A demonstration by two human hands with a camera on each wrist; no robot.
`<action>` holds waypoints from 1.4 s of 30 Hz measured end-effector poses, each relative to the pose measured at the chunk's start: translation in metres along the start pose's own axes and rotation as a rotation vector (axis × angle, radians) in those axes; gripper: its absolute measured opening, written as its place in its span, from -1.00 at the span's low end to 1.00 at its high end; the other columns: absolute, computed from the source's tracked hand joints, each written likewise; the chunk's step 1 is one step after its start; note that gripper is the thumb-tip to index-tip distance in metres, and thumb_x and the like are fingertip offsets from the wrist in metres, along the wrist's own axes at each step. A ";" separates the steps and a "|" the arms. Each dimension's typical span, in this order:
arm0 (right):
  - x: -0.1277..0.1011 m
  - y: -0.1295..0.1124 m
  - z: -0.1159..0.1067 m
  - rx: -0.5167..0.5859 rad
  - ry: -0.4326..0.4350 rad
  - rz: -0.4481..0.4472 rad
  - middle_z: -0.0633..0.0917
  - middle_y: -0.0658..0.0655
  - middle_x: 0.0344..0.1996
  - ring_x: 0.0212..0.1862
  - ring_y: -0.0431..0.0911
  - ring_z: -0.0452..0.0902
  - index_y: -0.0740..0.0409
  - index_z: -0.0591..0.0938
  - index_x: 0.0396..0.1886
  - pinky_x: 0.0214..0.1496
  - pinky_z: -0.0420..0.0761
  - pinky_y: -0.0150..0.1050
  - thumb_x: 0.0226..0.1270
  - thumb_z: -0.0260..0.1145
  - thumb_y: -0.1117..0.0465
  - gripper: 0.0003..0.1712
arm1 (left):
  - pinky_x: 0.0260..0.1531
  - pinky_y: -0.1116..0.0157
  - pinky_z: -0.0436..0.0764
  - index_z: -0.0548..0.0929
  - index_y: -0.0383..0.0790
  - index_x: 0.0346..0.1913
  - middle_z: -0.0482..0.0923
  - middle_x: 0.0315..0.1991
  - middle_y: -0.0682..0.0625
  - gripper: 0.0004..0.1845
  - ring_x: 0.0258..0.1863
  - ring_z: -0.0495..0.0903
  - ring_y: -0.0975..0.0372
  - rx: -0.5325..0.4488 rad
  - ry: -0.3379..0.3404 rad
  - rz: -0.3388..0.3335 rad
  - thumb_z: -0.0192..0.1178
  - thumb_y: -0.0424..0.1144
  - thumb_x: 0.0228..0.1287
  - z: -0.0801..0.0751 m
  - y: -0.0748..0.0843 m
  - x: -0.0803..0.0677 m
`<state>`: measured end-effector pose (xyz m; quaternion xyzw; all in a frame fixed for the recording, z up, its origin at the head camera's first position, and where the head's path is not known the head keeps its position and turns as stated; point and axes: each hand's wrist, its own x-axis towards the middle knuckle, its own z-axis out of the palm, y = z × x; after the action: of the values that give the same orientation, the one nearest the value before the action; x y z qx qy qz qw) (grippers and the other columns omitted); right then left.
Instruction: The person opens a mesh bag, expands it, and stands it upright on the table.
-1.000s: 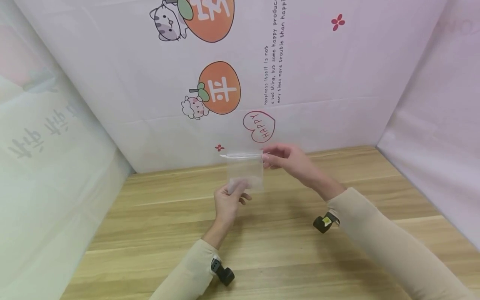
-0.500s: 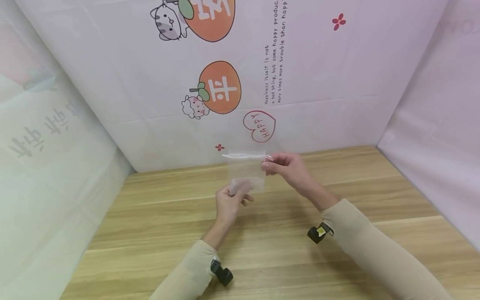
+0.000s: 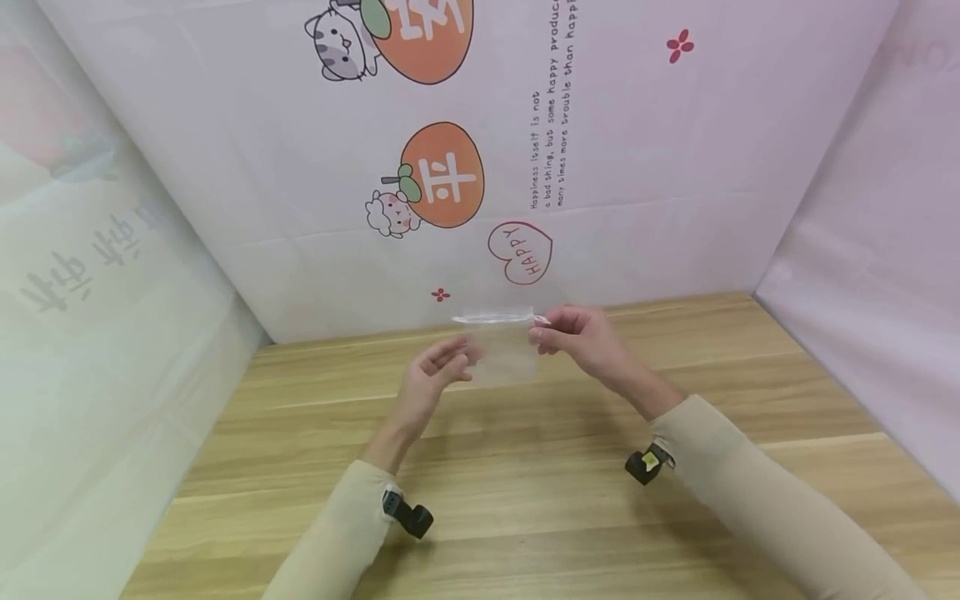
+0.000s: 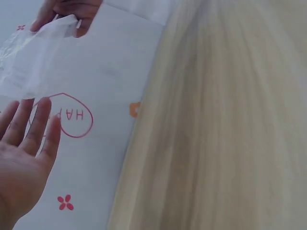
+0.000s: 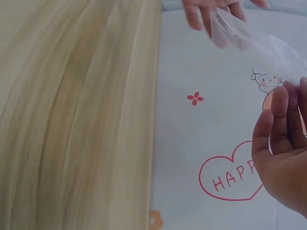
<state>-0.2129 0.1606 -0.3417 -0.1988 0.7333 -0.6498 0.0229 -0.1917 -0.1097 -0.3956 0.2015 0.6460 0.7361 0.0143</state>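
Observation:
A small clear plastic bag (image 3: 501, 348) with a zip strip along its top hangs in the air above the wooden table (image 3: 540, 500). My right hand (image 3: 540, 327) pinches its top right corner. My left hand (image 3: 454, 353) is beside the bag's left edge, fingers straight and holding nothing; I cannot tell whether they touch it. In the left wrist view the left hand (image 4: 29, 125) lies just under the bag (image 4: 41, 60), which the right hand (image 4: 67, 10) grips from above. The right wrist view shows the bag (image 5: 256, 40) stretching from the right hand (image 5: 283, 143) towards the left hand (image 5: 211, 12).
Printed cloth walls (image 3: 450, 183) close off the table at the back, left and right. Small black cameras sit on the left wrist (image 3: 408, 515) and the right wrist (image 3: 645, 462). Bare wood spreads below both forearms.
My left hand has let go of the bag's bottom, opened, and moved left and up beside it. The right hand still holds the top corner, nearly in the same place.

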 end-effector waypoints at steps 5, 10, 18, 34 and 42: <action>-0.001 0.007 0.000 -0.011 -0.004 -0.013 0.64 0.13 -0.26 -0.29 -0.09 0.63 0.38 0.71 -0.19 -0.13 0.68 -0.20 0.31 0.44 0.30 -0.81 | -0.15 0.25 0.69 0.59 -0.50 0.13 0.70 0.00 -0.18 -0.68 -0.06 0.71 0.10 -0.008 0.088 0.058 0.24 -0.37 0.42 0.004 0.002 0.011; -0.002 0.013 -0.001 -0.032 -0.001 -0.006 0.66 0.12 -0.28 -0.30 -0.09 0.63 0.36 0.72 -0.16 -0.13 0.69 -0.14 0.31 0.45 0.30 -0.80 | -0.22 0.27 0.70 0.65 -0.49 -0.03 0.75 -0.14 -0.04 -0.78 -0.20 0.74 0.17 0.003 0.121 0.061 0.30 -0.41 0.35 0.009 0.000 0.016; -0.004 0.024 -0.004 -0.071 -0.002 -0.019 0.74 0.10 -0.32 -0.30 -0.11 0.63 0.34 0.70 -0.12 -0.17 0.66 -0.25 0.33 0.44 0.29 -0.78 | -0.31 0.29 0.70 0.65 -0.52 -0.07 0.73 -0.13 -0.23 -0.76 -0.30 0.73 0.18 0.034 0.153 0.020 0.34 -0.38 0.32 0.012 -0.005 0.018; -0.006 0.046 -0.006 -0.203 0.000 -0.025 0.74 0.20 -0.29 -0.28 -0.14 0.64 0.37 0.71 -0.18 -0.18 0.66 -0.36 0.30 0.43 0.36 -0.84 | -0.41 0.38 0.63 0.70 -0.49 -0.20 0.73 -0.29 -0.09 -0.84 -0.35 0.64 0.26 0.199 0.174 0.016 0.40 -0.44 0.21 0.012 -0.025 0.020; -0.009 0.057 -0.004 -0.275 -0.006 -0.035 0.74 0.13 -0.35 -0.31 -0.13 0.63 0.31 0.72 -0.24 -0.24 0.66 -0.36 0.27 0.45 0.37 -0.89 | -0.35 0.37 0.64 0.70 -0.48 -0.19 0.71 -0.32 -0.03 -0.84 -0.33 0.63 0.28 0.250 0.142 -0.054 0.39 -0.44 0.22 0.015 -0.035 0.016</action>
<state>-0.2209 0.1711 -0.3982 -0.2149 0.8117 -0.5430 -0.0138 -0.2097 -0.0854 -0.4234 0.1318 0.7371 0.6618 -0.0370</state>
